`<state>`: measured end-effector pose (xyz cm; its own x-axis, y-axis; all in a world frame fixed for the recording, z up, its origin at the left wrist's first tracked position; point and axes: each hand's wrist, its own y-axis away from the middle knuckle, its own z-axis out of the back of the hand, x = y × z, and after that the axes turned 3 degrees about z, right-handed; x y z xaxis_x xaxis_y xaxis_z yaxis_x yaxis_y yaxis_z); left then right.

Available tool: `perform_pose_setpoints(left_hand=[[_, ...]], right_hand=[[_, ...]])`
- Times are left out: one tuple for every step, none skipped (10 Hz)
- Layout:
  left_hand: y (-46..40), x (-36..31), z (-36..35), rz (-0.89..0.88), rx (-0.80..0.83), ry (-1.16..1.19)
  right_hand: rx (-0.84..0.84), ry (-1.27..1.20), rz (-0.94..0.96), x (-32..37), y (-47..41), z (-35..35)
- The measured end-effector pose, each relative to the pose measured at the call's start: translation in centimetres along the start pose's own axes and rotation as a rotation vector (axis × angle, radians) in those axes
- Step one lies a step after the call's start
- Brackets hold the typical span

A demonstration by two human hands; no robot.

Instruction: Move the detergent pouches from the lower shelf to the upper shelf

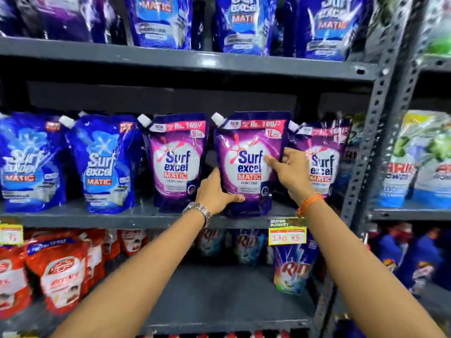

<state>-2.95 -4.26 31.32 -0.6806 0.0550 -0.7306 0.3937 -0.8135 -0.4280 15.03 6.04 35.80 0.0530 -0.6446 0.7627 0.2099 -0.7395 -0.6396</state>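
A purple Surf Excel Matic pouch (249, 164) stands upright on the middle shelf (122, 219). My left hand (214, 191) grips its lower left edge, thumb across the front. My right hand (290, 172) holds its right edge, fingers curled behind it. Two more purple pouches stand on either side, one to the left (179, 162) and one to the right (322, 159). Blue Surf Excel pouches (102, 164) fill the left of this shelf. The shelf above (195, 61) carries blue Matic pouches (246, 23). The lower shelf (219, 296) holds a Rin pouch (292, 269).
Red Lifebuoy pouches (58, 272) crowd the lower shelf's left. A grey perforated upright (380, 113) bounds the rack on the right, with Ariel packs (419, 162) beyond it. A yellow price tag (286, 231) hangs from the middle shelf edge.
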Motion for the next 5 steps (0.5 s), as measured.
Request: perform_pose_setpoints(left_hand=[[-1.0, 0.6, -0.8, 0.058, 0.035, -0.008], [-1.7, 0.9, -1.0, 0.075, 0.049, 0.003], [-1.7, 1.1, -1.1, 0.090, 0.050, -0.005], [-1.8, 1.5, -1.3, 0.110, 0.053, -0.008], [-1.2, 0.8, -1.0, 0.106, 0.058, -0.024]], right_hand=[[-0.017, 0.047, -0.055, -1.3, -0.7, -0.6], [-0.051, 0.074, -0.082, -1.9, -1.0, -0.9], [-0.033, 0.062, -0.070, -2.1, -0.8, -1.0], [-0.021, 0.052, -0.073, -2.5, -0.7, -1.1], [-0.025, 0.051, -0.086, -1.9, -0.4, -1.1]])
